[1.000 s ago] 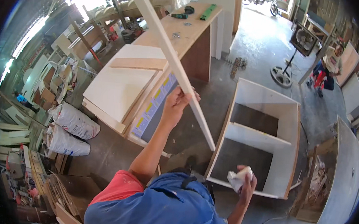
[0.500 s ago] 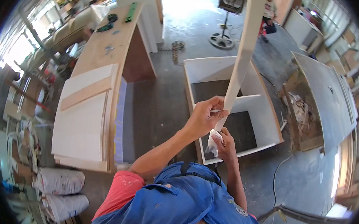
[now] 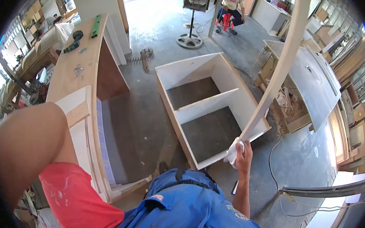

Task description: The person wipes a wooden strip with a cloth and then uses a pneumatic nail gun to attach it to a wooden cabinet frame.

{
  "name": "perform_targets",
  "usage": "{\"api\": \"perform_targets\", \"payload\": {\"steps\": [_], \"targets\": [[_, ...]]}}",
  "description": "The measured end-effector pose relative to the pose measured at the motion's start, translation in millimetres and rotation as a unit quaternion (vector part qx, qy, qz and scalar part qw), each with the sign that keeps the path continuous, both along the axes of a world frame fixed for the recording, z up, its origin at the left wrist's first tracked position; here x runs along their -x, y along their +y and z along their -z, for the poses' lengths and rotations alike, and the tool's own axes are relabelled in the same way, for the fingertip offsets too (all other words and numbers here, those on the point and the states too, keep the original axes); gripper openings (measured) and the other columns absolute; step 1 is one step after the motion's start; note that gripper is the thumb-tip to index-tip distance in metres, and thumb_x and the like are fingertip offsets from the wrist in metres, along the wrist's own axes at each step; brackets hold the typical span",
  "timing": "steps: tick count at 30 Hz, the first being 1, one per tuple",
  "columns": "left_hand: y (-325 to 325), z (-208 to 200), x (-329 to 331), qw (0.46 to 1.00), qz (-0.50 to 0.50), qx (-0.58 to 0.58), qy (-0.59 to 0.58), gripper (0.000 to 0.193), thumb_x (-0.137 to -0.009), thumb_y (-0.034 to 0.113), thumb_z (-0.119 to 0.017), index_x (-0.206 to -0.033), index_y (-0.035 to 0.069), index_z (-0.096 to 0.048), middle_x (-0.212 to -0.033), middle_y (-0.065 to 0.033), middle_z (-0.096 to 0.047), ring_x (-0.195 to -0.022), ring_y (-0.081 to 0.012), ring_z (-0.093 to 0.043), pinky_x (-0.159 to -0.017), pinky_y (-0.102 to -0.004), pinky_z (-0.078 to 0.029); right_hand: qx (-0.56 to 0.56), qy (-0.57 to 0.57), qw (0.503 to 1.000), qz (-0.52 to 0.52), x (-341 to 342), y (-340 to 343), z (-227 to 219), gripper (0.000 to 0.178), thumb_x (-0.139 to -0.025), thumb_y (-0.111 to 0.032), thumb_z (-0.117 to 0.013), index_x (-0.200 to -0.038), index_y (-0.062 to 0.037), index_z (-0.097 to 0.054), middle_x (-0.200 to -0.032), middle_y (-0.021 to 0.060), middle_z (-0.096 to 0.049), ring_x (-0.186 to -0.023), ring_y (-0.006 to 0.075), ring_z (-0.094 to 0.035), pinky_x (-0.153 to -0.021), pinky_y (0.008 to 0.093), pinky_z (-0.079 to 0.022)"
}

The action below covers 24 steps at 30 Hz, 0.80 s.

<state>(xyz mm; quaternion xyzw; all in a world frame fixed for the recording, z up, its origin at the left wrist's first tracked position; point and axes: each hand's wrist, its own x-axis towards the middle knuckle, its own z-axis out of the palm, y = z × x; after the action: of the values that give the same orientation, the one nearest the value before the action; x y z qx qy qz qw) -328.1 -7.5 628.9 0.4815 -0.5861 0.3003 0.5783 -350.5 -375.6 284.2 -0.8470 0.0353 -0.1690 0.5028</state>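
My right hand (image 3: 243, 158) is closed around the lower end of a long, pale wooden strip (image 3: 273, 84), with a crumpled white rag (image 3: 232, 152) bunched between palm and wood. Whether the rag is cloth or paper I cannot make out. Upward and to the right, the strip leans past the top of the picture. My left arm (image 3: 28, 141) is raised and bent at the far left, elbow up, and its hand is out of sight. Just beyond my right hand, an open white cabinet box (image 3: 206, 99) with one divider lies on the floor.
At left runs a long workbench (image 3: 74, 64) bearing a green level (image 3: 96, 26), a drill (image 3: 71, 46) and boards (image 3: 79, 126). A fan (image 3: 192, 17) stands far off near a seated person (image 3: 231, 11). To the right are a grey panel (image 3: 303, 76) and a cable (image 3: 272, 162) across the floor.
My left hand has let go of the strip and swung back left out of view. My right hand has moved slightly right and down with the strip and rag. The view has shifted.
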Motion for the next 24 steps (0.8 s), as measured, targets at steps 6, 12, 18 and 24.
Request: {"api": "perform_targets", "payload": {"steps": [6, 12, 18, 24], "targets": [[-33, 36, -1, 0.997, -0.001, -0.047, 0.068, 0.041, -0.09, 0.015, -0.065, -0.128, 0.001, -0.058, -0.126, -0.0131, -0.063, -0.127, -0.0239, -0.056, -0.108, -0.0401, -0.043, -0.081, 0.049, 0.995, 0.016, 8, -10, 28, 0.023, -0.099, -0.017, -0.058, -0.105, 0.0032, -0.068, -0.106, 0.0106, -0.063, -0.093, 0.0224, -0.064, -0.082, 0.0317, -0.048], [-79, 93, 6, 0.974, -0.011, -0.122, 0.191, 0.042, -0.091, 0.018, -0.063, -0.129, 0.001, -0.057, -0.127, -0.0137, -0.062, -0.128, -0.0247, -0.055, -0.109, -0.041, -0.042, -0.07, 0.047, 0.996, 0.012, 7, -20, 35, 0.023, -0.099, -0.018, -0.06, -0.103, 0.0033, -0.068, -0.1, 0.0104, -0.063, -0.09, 0.0214, -0.063, -0.081, 0.0315, -0.048], [-97, 196, 14, 0.909, -0.049, -0.211, 0.355, 0.044, -0.092, 0.02, -0.062, -0.131, 0.0, -0.055, -0.129, -0.0143, -0.061, -0.128, -0.0255, -0.054, -0.109, -0.0419, -0.041, -0.117, 0.069, 0.99, 0.029, 12, -29, 58, 0.024, -0.099, -0.018, -0.06, -0.103, 0.0037, -0.068, -0.103, 0.0109, -0.062, -0.092, 0.0213, -0.062, -0.082, 0.0316, -0.048], [-113, 281, 21, 0.834, -0.075, -0.251, 0.485, 0.045, -0.093, 0.022, -0.06, -0.132, 0.0, -0.054, -0.13, -0.0149, -0.061, -0.129, -0.0263, -0.053, -0.11, -0.0428, -0.04, -0.098, 0.067, 0.992, 0.048, 14, -31, 64, 0.024, -0.099, -0.018, -0.059, -0.104, 0.0044, -0.069, -0.104, 0.0124, -0.063, -0.093, 0.0246, -0.063, -0.083, 0.034, -0.048]]}}
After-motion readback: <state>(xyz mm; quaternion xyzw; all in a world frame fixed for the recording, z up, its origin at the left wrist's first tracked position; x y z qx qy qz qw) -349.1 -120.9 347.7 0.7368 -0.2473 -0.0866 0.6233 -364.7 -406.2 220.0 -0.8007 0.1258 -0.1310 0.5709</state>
